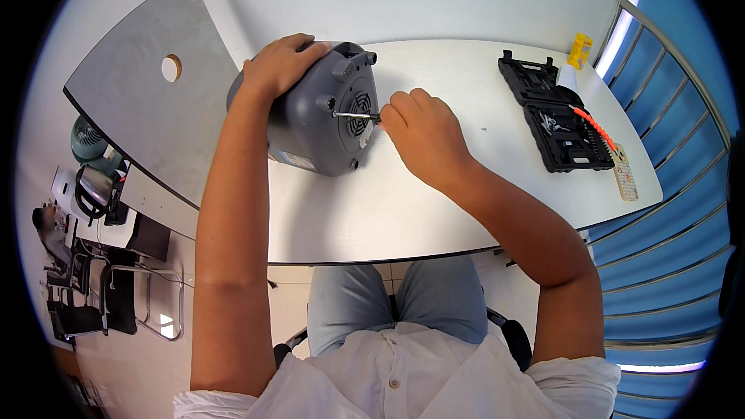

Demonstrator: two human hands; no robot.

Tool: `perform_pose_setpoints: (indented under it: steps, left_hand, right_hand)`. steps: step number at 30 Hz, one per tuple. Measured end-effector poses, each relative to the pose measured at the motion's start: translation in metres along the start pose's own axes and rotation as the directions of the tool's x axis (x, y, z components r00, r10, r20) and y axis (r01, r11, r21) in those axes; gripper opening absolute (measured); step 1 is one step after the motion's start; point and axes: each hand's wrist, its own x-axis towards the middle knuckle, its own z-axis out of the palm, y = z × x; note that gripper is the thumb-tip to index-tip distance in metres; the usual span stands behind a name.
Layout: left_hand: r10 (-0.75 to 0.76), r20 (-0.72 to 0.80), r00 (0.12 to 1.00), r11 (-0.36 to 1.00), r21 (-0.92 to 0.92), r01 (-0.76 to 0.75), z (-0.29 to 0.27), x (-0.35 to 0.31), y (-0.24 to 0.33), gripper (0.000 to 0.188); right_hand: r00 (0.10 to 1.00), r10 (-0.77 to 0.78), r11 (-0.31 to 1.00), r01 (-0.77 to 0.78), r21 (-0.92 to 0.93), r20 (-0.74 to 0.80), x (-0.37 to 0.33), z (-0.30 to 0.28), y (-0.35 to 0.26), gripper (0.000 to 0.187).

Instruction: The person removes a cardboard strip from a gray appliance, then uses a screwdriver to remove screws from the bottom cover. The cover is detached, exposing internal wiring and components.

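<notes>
A dark grey, rounded appliance [310,130] lies tipped on its side on the white table, its underside with a round slotted vent and small feet turned to the right. My left hand [281,66] grips it from above, the fingers bent over its upper side. In my closed right hand [425,133] is a screwdriver [353,116]; its handle is mostly hidden by the fingers. The thin metal shaft points left, and its tip is at the underside near a foot, beside the vent. Whether the tip sits in a screw is too small to tell.
An opened black tool case [570,138] with bits lies at the right, an orange flexible shaft [594,126] across it. Nearby are a cream remote control [625,174] and a yellow box [580,51]. A grey panel [147,70] stands left; a metal railing [675,70] runs right.
</notes>
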Motion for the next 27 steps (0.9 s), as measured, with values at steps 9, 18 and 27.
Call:
perform_pose_setpoints:
  steps: [9,18,27]
  left_hand:
    - [-0.001,0.0,1.0,1.0,0.007,0.001,0.001,0.002,-0.002,0.071]
    - [-0.001,-0.012,1.0,1.0,0.006,0.001,0.002,0.0,-0.002,0.07]
    - [-0.002,-0.003,1.0,1.0,-0.019,0.002,0.001,0.001,-0.004,0.07]
  right_hand:
    - [0.94,0.212,0.917,-0.286,0.278,0.268,0.001,-0.001,0.003,0.017]
    - [0.767,0.2,0.653,-0.568,0.501,0.609,0.018,-0.015,0.019,0.02]
    - [0.998,0.031,0.99,-0.023,0.139,-0.056,0.003,0.006,0.007,0.016]
